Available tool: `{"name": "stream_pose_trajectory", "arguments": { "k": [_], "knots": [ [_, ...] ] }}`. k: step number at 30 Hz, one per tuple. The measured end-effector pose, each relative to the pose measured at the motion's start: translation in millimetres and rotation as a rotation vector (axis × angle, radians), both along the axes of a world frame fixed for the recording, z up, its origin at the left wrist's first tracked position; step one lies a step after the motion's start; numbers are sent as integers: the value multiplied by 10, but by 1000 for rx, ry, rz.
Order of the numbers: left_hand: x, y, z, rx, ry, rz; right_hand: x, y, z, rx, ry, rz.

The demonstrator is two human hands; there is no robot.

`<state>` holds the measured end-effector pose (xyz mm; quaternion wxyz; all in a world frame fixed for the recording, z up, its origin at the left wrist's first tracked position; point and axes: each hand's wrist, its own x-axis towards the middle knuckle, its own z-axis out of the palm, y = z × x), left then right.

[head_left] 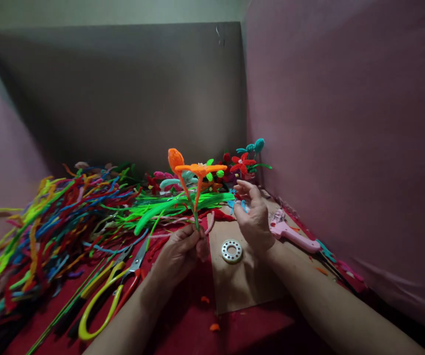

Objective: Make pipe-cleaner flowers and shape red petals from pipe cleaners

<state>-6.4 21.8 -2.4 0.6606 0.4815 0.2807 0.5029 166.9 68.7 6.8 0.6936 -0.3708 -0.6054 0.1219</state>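
An orange pipe-cleaner flower (200, 170) stands upright in my left hand (181, 249), whose fingers pinch its green stem. A closed orange bud (176, 159) branches off the same stem to the left, and small green leaves show beside the bloom. My right hand (253, 217) is raised to the right of the flower, apart from it, with fingers curved and spread and nothing visible between them. Just behind its fingertips lies a light-blue pipe-cleaner flower (230, 204), partly hidden. Below that hand, a round metal disc with holes (231, 251) rests on a brown board (230, 291).
Loose multicoloured pipe cleaners (53, 222) heap at the left, green ones (183, 202) at the back. Yellow-handled scissors (101, 315) lie by my left forearm. A pink glue gun (296, 237) lies right of the board. Finished red (242, 162) and teal flowers (259, 145) stand behind.
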Motion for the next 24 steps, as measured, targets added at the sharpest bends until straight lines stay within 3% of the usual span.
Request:
{"name": "stream_pose_trajectory", "arguments": {
  "k": [3, 8, 16, 22, 24],
  "knots": [
    [10, -7, -5, -13, 6, -3, -24, -1, 17, 52, -112, -71],
    [-5, 20, -61, -25, -42, -42, 3, 33, -19, 105, -268, -64],
    [-72, 66, -90, 1, 45, 57, 85, 75, 12, 115, -477, -90],
    [-85, 64, -109, 14, 52, 68, 189, 95, 104, -38, -537, 61],
    [-80, 66, -117, -5, 31, 68, 190, 105, 107, -22, -541, 79]
  ]
}}
